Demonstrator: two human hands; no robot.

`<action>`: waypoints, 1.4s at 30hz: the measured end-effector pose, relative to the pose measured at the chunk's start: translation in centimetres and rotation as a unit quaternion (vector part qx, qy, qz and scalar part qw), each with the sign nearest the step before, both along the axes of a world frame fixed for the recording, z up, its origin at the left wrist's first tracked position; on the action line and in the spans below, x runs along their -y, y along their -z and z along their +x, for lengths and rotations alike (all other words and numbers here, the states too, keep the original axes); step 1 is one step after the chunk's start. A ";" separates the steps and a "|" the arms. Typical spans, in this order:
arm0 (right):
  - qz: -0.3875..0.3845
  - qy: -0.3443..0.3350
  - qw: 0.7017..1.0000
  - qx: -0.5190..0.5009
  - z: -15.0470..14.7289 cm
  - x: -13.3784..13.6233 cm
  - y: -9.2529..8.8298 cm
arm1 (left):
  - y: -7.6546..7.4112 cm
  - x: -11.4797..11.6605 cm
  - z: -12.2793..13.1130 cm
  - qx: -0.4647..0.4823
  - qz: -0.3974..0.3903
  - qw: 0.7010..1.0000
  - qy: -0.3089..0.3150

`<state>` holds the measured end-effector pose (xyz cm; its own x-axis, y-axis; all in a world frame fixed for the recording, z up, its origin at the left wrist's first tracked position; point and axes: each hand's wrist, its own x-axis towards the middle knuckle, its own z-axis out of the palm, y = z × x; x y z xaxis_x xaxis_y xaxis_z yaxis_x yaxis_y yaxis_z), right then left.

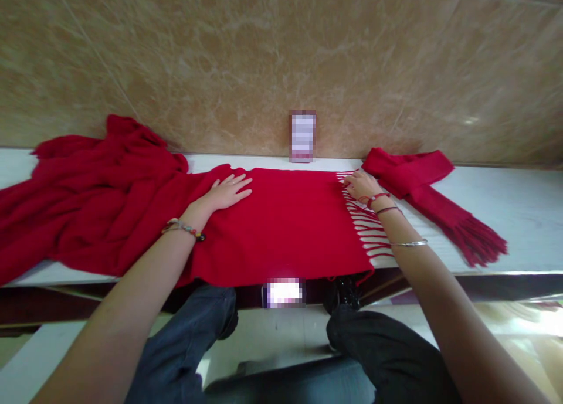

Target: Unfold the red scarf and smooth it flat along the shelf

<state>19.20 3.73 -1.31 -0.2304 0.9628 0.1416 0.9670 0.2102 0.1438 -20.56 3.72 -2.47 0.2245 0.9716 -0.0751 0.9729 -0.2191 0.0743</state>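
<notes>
A long red scarf [285, 222] lies spread across a white ledge [505, 199], its flat end in front of me and the rest bunched in folds at the left [88, 199]. My left hand [229, 193] rests flat on the scarf with fingers stretched out. My right hand [361, 186] sits at the far corner of the fringed end [367, 231], fingers curled down onto the tassels. Bracelets circle both wrists.
A second red scarf [422, 187], folded and fringed, lies on the ledge to the right. A small blurred card [302, 135] leans against the marble wall behind. My knees in dark jeans [373, 345] are below the ledge's front edge.
</notes>
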 end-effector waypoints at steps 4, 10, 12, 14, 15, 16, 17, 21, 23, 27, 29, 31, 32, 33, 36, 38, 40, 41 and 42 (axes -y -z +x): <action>0.026 0.076 0.997 0.003 0.9 0.3 0.1 | 0.0 0.1 -0.3 0.001 0.000 1.000 -0.001; 0.034 0.013 0.997 -0.061 1.6 0.1 0.4 | -0.3 0.5 -0.1 0.005 0.001 1.000 -0.006; 0.009 -0.030 0.997 -0.066 1.2 0.0 0.5 | -0.3 0.4 -0.1 0.007 0.000 1.000 -0.004; -0.008 -0.003 0.998 -0.059 1.0 0.0 0.6 | -0.2 0.3 -0.2 0.009 -0.001 1.000 -0.001; -0.008 0.029 0.998 -0.055 1.0 0.0 0.6 | -0.1 0.3 -0.2 0.010 -0.003 1.000 -0.001; -0.003 0.065 0.997 -0.051 1.1 0.2 0.6 | -0.1 0.3 -0.3 0.010 -0.004 1.000 -0.001; 0.004 0.097 0.994 -0.047 1.3 0.3 0.5 | -0.1 0.2 -0.3 0.011 -0.004 1.000 -0.001; 0.019 0.156 0.986 -0.052 2.3 0.6 0.3 | -0.2 0.3 -0.2 0.011 -0.004 1.000 -0.003; 0.039 0.131 0.988 -0.076 2.4 0.4 0.3 | -0.3 0.4 -0.1 0.010 -0.004 1.000 -0.005; 0.043 -0.038 0.994 -0.090 1.2 -0.6 1.0 | -0.3 0.5 0.1 0.001 -0.005 1.000 -0.009; -0.014 -0.086 0.994 -0.070 0.7 -0.8 1.6 | -0.4 0.6 0.2 -0.005 -0.007 1.000 -0.014; -0.064 -0.062 0.994 -0.058 0.6 -0.9 2.1 | -0.5 0.8 0.2 -0.012 -0.010 1.000 -0.021; -0.077 -0.034 0.995 -0.057 0.7 -0.8 2.2 | -0.5 0.8 0.2 -0.016 -0.014 0.999 -0.025; -0.082 -0.002 0.995 -0.057 0.9 -0.7 2.2 | -0.6 0.8 0.2 -0.019 -0.017 0.999 -0.030; -0.037 0.051 0.996 -0.058 1.8 -0.4 1.7 | -0.8 0.8 0.3 -0.025 -0.025 0.999 -0.040; 0.032 0.023 0.997 -0.064 1.9 -0.3 1.1 | -0.8 0.8 0.3 -0.026 -0.026 0.999 -0.039; 0.076 -0.038 0.994 -0.071 1.4 -0.3 0.5 | -0.9 0.7 0.3 -0.025 -0.026 0.999 -0.040; 0.073 -0.067 0.993 -0.070 1.0 -0.3 0.3 | -0.9 0.7 0.4 -0.025 -0.027 0.999 -0.040; 0.056 -0.091 0.992 -0.064 0.6 -0.4 0.2 | -0.8 0.7 0.4 -0.025 -0.027 0.998 -0.041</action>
